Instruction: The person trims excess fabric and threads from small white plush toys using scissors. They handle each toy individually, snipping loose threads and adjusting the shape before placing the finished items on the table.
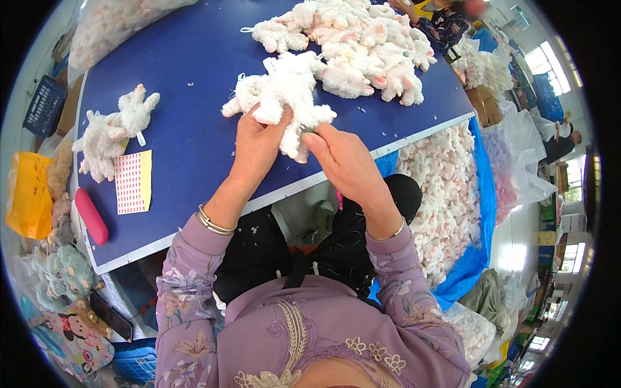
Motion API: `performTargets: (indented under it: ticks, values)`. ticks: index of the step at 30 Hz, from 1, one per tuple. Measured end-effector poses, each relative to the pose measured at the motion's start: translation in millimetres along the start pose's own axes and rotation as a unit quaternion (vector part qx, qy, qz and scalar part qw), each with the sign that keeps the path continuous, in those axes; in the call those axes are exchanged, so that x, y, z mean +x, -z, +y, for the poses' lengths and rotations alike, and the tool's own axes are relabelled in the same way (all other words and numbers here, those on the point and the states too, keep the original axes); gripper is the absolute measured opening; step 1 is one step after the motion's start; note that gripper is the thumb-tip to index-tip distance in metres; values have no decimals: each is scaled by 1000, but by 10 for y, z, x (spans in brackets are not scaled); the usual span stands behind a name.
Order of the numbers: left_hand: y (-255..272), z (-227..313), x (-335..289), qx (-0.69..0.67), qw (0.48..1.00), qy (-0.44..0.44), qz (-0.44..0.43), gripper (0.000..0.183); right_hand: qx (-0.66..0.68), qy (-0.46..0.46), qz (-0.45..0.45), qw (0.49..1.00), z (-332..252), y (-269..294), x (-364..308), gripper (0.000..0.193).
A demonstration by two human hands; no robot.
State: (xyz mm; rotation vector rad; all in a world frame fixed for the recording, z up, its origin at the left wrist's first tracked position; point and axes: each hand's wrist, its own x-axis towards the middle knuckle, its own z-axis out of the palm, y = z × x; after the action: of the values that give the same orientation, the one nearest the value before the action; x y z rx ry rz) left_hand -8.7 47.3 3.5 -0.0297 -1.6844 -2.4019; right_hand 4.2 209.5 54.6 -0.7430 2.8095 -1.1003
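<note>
A white fluffy plush toy [299, 87] is held between my hands, just above the near edge of the blue table [187, 97]. My left hand [257, 139] grips its body with the thumb on top. At the toy's lower right limb, my right hand [346, 158] pinches the plush between thumb and fingers. Another white plush [244, 96] lies against the held one on its left. Beyond them rises a heap of similar white plush toys [362, 45] with pinkish ears or feet, some with white loops.
At the table's left lie several white plush toys [100, 142], a sticker sheet [133, 181] and a pink case [91, 216]. A blue-lined container [440, 194] full of plush stands at my right. Across the table is another person's arm [440, 26]. A clear bag [110, 26] sits far left.
</note>
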Motion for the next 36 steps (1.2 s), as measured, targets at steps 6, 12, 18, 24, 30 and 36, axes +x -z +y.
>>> performTargets:
  ticks: [6, 12, 18, 24, 30, 36]
  values:
    - [0, -18, -5, 30, 999, 8, -3, 23, 4, -10, -8, 1000, -19, 17, 29, 40]
    - [20, -40, 4, 35, 999, 13, -3, 23, 63, 40, 28, 997, 39, -16, 61, 38]
    - [-25, 44, -22, 25, 999, 35, -19, 24, 383, -15, 186, 905, 255, 287, 8, 32]
    - [48, 23, -69, 186, 975, -17, -118, 26, 277, -63, 88, 955, 355, 304, 212, 39]
    - [100, -176, -19, 27, 994, 92, -50, 36, 349, -69, 134, 925, 345, 167, 181, 19]
    - [97, -225, 42, -36, 994, 99, -27, 35, 158, 114, 178, 965, 123, 45, -5, 28]
